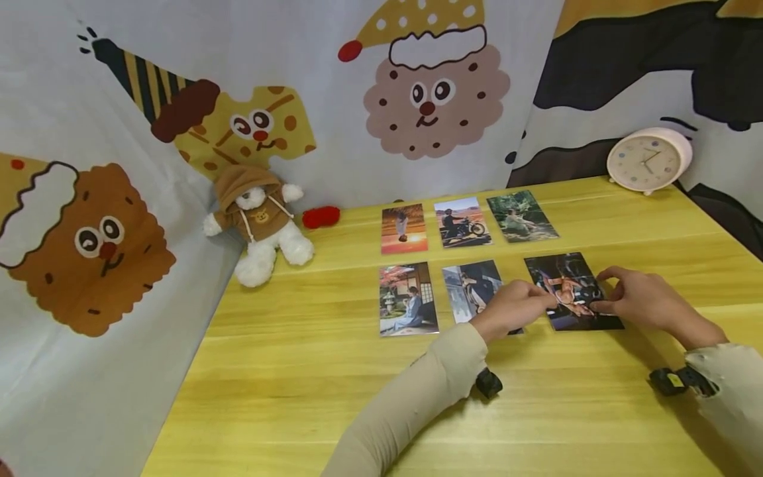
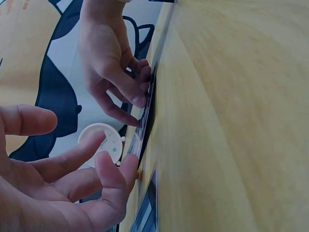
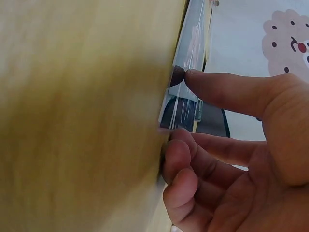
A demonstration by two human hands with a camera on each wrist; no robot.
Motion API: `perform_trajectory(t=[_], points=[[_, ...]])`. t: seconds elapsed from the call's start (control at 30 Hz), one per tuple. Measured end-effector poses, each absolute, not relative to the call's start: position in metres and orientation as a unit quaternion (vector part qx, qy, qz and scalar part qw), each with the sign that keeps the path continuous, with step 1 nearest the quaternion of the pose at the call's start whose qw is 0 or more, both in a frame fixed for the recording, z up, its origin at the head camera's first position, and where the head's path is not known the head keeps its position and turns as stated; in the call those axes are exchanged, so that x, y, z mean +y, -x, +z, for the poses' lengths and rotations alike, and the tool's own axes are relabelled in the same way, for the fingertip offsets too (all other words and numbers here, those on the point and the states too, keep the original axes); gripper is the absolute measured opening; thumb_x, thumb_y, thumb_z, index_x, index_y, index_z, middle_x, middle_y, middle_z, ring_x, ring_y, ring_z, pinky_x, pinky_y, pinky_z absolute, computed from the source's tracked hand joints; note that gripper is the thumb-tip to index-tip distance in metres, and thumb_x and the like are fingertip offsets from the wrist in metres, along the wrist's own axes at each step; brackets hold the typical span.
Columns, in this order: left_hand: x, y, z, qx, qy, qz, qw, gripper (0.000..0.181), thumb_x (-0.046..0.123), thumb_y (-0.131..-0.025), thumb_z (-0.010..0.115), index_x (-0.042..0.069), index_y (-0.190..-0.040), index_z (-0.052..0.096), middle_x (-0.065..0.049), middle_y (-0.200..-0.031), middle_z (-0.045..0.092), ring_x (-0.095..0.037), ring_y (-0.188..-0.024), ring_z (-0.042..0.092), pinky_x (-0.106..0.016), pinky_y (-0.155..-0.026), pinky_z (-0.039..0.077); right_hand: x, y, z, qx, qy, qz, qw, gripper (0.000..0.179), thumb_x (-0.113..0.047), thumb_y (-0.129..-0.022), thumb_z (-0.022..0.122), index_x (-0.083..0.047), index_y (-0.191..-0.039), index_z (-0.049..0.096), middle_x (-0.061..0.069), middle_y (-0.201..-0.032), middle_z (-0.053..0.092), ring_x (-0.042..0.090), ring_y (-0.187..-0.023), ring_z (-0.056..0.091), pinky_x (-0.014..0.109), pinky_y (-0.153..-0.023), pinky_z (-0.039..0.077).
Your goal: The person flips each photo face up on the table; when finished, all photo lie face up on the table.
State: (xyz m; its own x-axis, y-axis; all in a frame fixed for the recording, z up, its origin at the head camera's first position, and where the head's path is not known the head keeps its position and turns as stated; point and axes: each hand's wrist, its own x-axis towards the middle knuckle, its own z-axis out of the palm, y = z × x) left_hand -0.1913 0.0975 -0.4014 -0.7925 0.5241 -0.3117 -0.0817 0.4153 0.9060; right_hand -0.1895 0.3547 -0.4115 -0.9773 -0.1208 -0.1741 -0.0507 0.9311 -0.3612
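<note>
Over the lower right photo card [image 1: 570,291], a dark picture with an orange-brown figure, both hands meet. The left hand [image 1: 517,306] grips its left edge with bent fingertips. Its other fingers [image 2: 72,154] spread away from the card in the left wrist view. From the right side, the right hand [image 1: 646,301] holds the card between thumb and curled fingers. The right thumb [image 3: 231,92] touches the card's surface in the right wrist view. Partly under the left wrist lies a card with a seated person [image 1: 473,285].
Left of it lies a garden-scene card [image 1: 408,301]. The back row has a sunset card [image 1: 404,228], a motorcycle card [image 1: 463,222] and a green forest card [image 1: 522,216]. A teddy bear [image 1: 262,222], a red object [image 1: 321,217] and a round clock [image 1: 648,161] stand along the wall.
</note>
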Motion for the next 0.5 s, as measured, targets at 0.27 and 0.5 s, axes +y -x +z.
perform_trajectory(t=[0.27, 0.5], points=[[0.0963, 0.1919, -0.404, 0.795, -0.141, 0.513, 0.292, 0.025, 0.035, -0.1, 0.059, 0.023, -0.119, 0.071, 0.01, -0.113, 0.069, -0.006, -0.099, 0.063, -0.031, -0.085, 0.056, 0.3559, 0.1882, -0.4116, 0.979, 0.047, -0.17, 0.1, 0.075, -0.036, -0.082, 0.079, 0.014, -0.13, 0.049, 0.012, -0.08, 0.065, 0.02, -0.066, 0.053, 0.029, -0.056, 0.039], [0.0964, 0.1924, -0.4051, 0.8, -0.147, 0.506, 0.288, 0.025, 0.038, -0.1, 0.058, 0.026, -0.118, 0.069, 0.014, -0.112, 0.068, -0.005, -0.1, 0.063, -0.029, -0.086, 0.055, 0.3557, 0.1866, -0.4104, 0.98, 0.051, -0.168, 0.094, 0.077, -0.038, -0.082, 0.08, 0.012, -0.132, 0.049, 0.008, -0.078, 0.065, 0.018, -0.065, 0.052, 0.029, -0.056, 0.039]])
